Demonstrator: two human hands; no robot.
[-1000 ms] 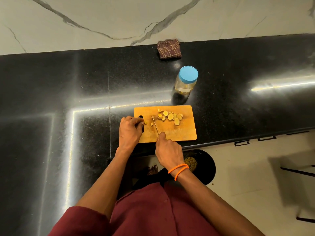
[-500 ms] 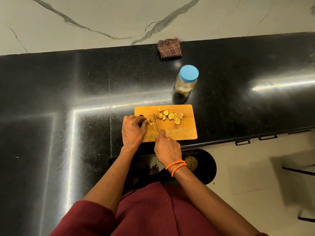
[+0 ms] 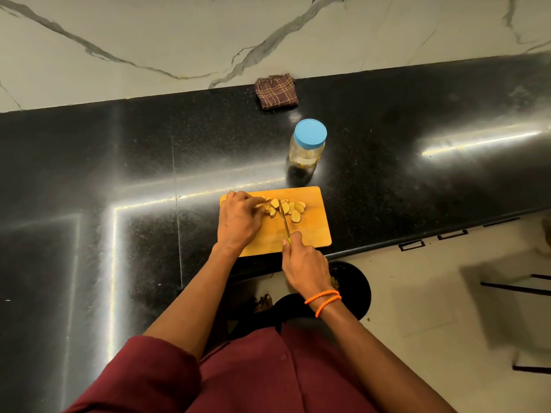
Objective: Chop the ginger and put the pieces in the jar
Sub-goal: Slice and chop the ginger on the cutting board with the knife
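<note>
Black counter (image 3: 89, 180), wooden board (image 3: 313, 231) at its near edge. Left hand (image 3: 240, 219) pinches ginger (image 3: 269, 210) on board; right hand (image 3: 304, 263) grips knife (image 3: 285, 220), blade among slices (image 3: 293, 208). Lidded jar (image 3: 307, 147) at 12 o'clock of board.

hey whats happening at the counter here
A person is slicing ginger on a wooden cutting board set on the black stone counter. The right hand grips a small knife, and the left hand steadies the uncut ginger piece. Cut ginger slices lie beside the blade. The clear jar with a blue lid stands closed behind the board.
</note>
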